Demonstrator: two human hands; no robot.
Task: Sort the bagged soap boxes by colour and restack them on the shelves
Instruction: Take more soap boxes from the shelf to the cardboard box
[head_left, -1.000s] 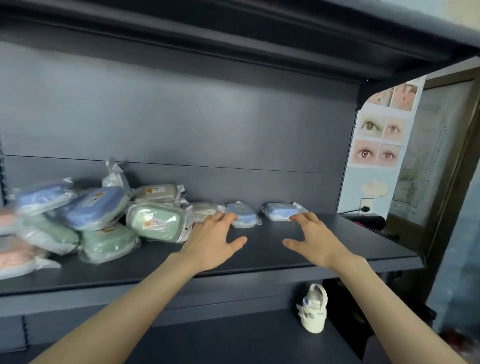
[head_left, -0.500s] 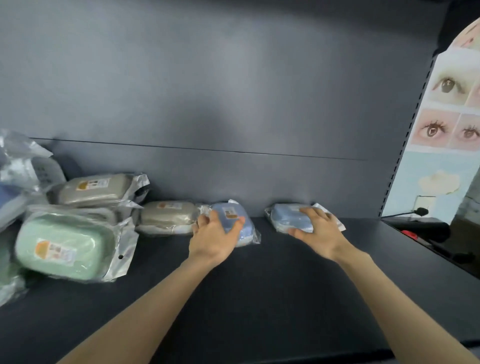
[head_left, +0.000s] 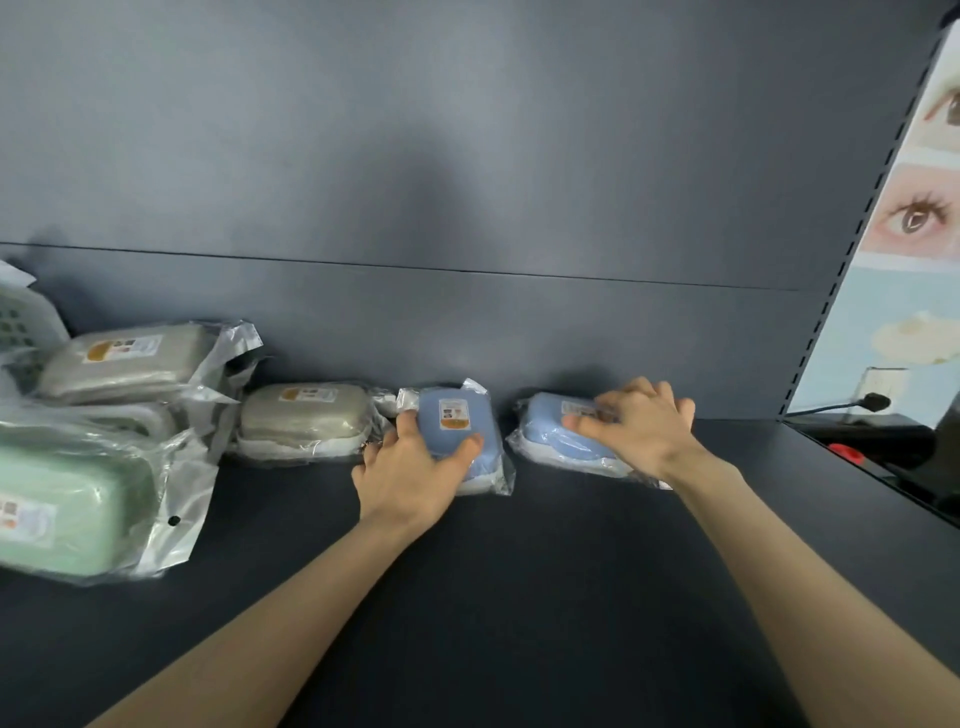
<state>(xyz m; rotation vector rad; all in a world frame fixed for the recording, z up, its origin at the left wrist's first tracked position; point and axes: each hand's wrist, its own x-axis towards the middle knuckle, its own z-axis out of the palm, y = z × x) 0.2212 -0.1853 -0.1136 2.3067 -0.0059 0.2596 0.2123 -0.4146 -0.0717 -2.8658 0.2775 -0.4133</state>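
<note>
Dark shelf (head_left: 519, 597) under bagged soap boxes (head_left: 306, 415) (blue, beige, green)

Stickers on bagged soap boxes (head_left: 454, 415) too blurred; no text readable.

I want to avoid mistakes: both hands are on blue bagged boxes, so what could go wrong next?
1. The loose bags may slide: the left hand grips the left blue box and the right hand holds the right blue box through plastic.
2. The left box's bag seems to touch the beige box, so lifting might drag it.
</note>
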